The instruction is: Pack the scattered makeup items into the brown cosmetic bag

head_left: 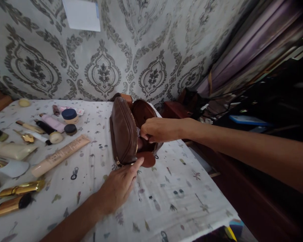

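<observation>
A brown zippered makeup bag [123, 127] stands unzipped on the cloth, its mouth facing right. My left hand [118, 185] is at the bag's near corner, fingers close together at the zipper edge and over a round brown tab [148, 159]. From the right, my right hand [156, 129] reaches into the bag's mouth with curled fingers. Something pale shows beside those fingertips, but what they hold is hidden inside.
Cosmetics lie on the left of the patterned white cloth [166, 201]: a beige tube [62, 155], a blue-lidded jar [70, 116], a pink tube [52, 122] and gold-coloured items. A patterned wall [103, 67] stands behind; the table's edge runs along the right.
</observation>
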A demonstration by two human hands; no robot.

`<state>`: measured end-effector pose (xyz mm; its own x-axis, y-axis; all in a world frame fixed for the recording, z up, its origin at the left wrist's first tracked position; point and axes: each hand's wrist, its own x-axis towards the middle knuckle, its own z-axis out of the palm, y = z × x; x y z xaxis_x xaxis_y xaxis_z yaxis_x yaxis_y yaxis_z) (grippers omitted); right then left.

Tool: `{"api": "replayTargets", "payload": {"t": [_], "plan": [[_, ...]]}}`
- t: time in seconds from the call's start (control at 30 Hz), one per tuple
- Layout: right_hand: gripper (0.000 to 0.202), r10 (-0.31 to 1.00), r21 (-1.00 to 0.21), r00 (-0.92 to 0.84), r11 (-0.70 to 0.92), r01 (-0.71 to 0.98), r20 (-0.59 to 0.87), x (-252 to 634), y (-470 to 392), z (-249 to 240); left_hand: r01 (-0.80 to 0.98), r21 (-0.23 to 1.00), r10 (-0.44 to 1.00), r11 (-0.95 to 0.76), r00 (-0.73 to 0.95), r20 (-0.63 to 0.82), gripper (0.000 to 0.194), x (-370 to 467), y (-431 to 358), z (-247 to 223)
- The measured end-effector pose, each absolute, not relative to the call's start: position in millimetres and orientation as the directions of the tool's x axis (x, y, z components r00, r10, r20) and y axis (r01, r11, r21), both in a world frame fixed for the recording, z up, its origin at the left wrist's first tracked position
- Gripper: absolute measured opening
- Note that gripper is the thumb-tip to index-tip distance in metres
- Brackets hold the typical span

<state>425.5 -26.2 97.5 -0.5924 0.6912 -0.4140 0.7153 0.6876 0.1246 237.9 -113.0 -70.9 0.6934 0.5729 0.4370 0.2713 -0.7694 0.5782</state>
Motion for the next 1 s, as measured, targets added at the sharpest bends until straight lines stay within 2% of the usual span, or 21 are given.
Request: {"api": "replayTargets", "payload": {"t": [0.2,0.5,0.57,0.67,0.77,0.93,1.0], "plan": [[0.015,0.636,0.175,-0.495,0.701,0.692,-0.591,405.7,-19.8,100.5,0.294,0.56,0.577,-0.775,0.691,0.436,0.064,238.6,-113.0,-72.2],[0.01,0.573,0.095,-0.449,0.682,0.725,-0.686,401.4,-1.8,94.5,0.274,0.585,0.578,-0.764,0.694,0.43,0.068,237.8,-111.8,-78.4],[0.015,0.561,0.108,-0.422,0.682,0.724,-0.712,400.8,0.7,92.5,0.28,0.581,0.58,-0.764,0.693,0.429,0.069,237.8,-111.5,-79.8],[0.029,0.617,0.179,-0.352,0.633,0.753,-0.704,398.5,1.8,86.1,0.289,0.577,0.586,-0.763,0.687,0.43,0.068,237.8,-111.8,-81.3],[0.029,0.689,0.251,-0.27,0.555,0.793,-0.672,396.4,1.9,75.9,0.296,0.584,0.597,-0.756,0.678,0.428,0.067,238.0,-112.3,-81.7],[0.024,0.672,0.19,-0.275,0.532,0.825,-0.688,394.4,1.5,67.8,0.273,0.587,0.584,-0.762,0.681,0.441,0.068,237.7,-112.0,-80.4],[0.028,0.686,0.22,-0.286,0.551,0.805,-0.669,393.4,-2.4,71.1,0.274,0.578,0.579,-0.768,0.682,0.446,0.07,237.2,-111.7,-79.7]]}}
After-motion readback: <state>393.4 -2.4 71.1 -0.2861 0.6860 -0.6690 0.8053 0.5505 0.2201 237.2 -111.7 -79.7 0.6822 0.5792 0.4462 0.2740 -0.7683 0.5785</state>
